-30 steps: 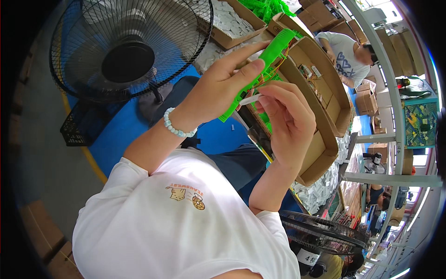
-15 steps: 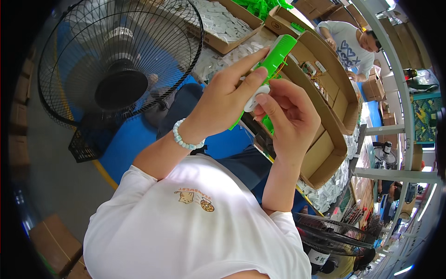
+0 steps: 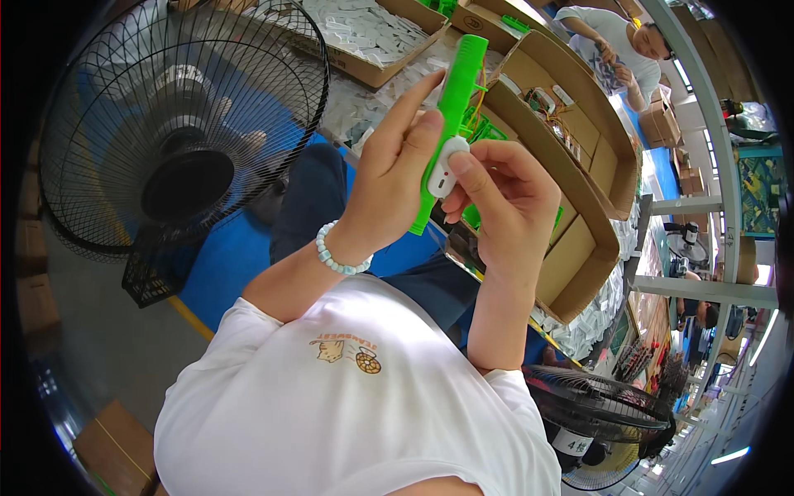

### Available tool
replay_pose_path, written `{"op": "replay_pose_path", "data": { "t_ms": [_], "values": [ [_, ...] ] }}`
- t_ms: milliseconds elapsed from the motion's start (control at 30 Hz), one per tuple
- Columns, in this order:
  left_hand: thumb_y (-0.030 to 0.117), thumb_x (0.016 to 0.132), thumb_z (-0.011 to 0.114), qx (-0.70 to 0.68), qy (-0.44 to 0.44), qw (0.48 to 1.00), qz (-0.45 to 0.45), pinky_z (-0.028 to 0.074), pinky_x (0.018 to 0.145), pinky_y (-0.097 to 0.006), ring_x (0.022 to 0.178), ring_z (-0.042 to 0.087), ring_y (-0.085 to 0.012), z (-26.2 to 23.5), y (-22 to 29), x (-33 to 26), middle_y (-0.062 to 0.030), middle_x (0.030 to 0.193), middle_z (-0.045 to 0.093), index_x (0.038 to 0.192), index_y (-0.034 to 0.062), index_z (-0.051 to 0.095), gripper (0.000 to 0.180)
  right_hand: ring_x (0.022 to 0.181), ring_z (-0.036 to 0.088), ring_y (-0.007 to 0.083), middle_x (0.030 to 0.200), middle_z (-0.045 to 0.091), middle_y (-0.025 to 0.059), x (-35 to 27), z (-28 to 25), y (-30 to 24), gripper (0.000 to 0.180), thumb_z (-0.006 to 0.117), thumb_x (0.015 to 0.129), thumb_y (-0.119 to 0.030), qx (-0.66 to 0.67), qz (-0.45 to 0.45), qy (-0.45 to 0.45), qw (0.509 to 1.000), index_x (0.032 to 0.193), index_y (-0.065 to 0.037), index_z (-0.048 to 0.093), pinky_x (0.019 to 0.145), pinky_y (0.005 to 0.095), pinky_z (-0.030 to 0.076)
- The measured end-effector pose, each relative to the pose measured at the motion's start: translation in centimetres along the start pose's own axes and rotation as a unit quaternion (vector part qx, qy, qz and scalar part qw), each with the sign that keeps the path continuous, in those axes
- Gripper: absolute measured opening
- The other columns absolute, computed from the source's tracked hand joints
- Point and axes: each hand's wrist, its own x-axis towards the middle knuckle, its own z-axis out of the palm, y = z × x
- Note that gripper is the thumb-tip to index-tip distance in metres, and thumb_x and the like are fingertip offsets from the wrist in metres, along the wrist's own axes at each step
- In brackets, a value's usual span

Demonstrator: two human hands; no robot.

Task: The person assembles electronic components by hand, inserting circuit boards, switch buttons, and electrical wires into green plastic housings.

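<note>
My left hand (image 3: 382, 178) is closed around a long green plastic housing (image 3: 465, 74), which stands tilted with its upper end leaning right. Against the housing's right side sits a white oval plastic piece (image 3: 443, 180) with a small dark slot and a red dot. My right hand (image 3: 517, 202) pinches this piece, the thumb pressing on its upper end; the other fingertips are partly hidden behind it. Thin red and yellow wires (image 3: 480, 99) run along the housing's right side.
Beyond my hands, a cardboard tray (image 3: 600, 161) holds wired parts, with another tray (image 3: 579, 281) nearer. A box of white pieces (image 3: 372, 37) stands at the back. A large black fan (image 3: 186, 182) is at left, another fan (image 3: 595, 405) at lower right. A co-worker (image 3: 620, 41) works at far right.
The housing has turned more upright and shifted left in my hands. The white piece's face with the slot and red dot now shows. My right thumb has moved to its upper end.
</note>
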Motion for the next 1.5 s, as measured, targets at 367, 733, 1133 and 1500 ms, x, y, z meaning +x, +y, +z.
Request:
{"op": "replay_pose_path", "data": {
  "t_ms": [367, 733, 1133, 1500],
  "values": [
    [0.019, 0.104, 0.038, 0.13, 0.023, 0.991, -0.007, 0.044, 0.057, -0.02, 0.068, 0.051, -0.0036, 0.5, 0.2, -0.4, -0.0019, 0.086, 0.06, 0.141, 0.0038, 0.044, 0.041, 0.053, 0.06, 0.0113, 0.068, 0.064, 0.0081, 0.7, -0.3, 0.0, 0.012, 0.07, 0.085, -0.004, -0.035, 0.025, -0.022, 0.999, 0.088, 0.005, 0.062, 0.045, 0.0227, 0.047],
    [0.03, 0.105, 0.035, -0.078, 0.012, 0.994, -0.069, 0.053, 0.073, -0.027, 0.082, 0.062, -0.0136, 0.1, -1.1, 1.2, -0.0126, 0.111, 0.06, 0.137, 0.0018, 0.043, 0.043, 0.068, 0.062, 0.0114, 0.084, 0.064, 0.0084, 0.5, -1.7, 1.8, 0.021, 0.073, 0.08, -0.003, -0.049, -0.07, 0.035, 0.996, 0.098, 0.003, 0.063, 0.058, 0.0235, 0.049],
    [0.045, 0.103, 0.025, -0.236, -0.121, 0.957, -0.119, 0.049, 0.05, -0.028, 0.061, 0.06, -0.0195, 0.2, -1.3, -0.1, -0.0184, 0.09, 0.061, 0.12, -0.0018, 0.047, 0.055, 0.093, 0.055, 0.0043, 0.13, 0.056, 0.0122, -1.2, -0.3, 1.8, 0.1, 0.089, 0.06, -0.005, -0.016, -0.007, -0.007, 1.0, 0.143, -0.002, 0.034, 0.065, 0.0141, 0.041],
    [0.039, 0.103, 0.027, -0.114, -0.057, 0.983, -0.135, 0.054, 0.065, -0.028, 0.073, 0.065, -0.0195, 1.1, -0.5, -0.5, -0.0146, 0.093, 0.064, 0.118, 0.0014, 0.05, 0.047, 0.066, 0.037, -0.0012, 0.092, 0.057, -0.0063, -0.9, -1.7, 3.1, 0.079, 0.091, 0.058, -0.007, -0.028, 0.013, -0.02, 0.999, 0.125, -0.003, 0.05, 0.052, 0.0151, 0.027]
  ]
}}
